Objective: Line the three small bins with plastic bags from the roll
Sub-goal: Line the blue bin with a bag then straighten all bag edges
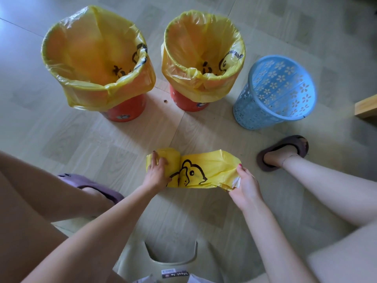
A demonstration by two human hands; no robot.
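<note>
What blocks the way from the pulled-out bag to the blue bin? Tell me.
Nothing visible does. The yellow plastic bag, stretched between the left hand on the roll and the right hand, faces bare floor up to the unlined blue perforated plastic bin. The slippered foot lies off to the right.

Head-worn view, looking steeply down at floor (61, 139), close, wide-angle

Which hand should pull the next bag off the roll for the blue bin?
Probably the right hand: it already pinches the free end of the yellow bag and is nearer the unlined blue bin. The left hand holds the roll steady.
</note>
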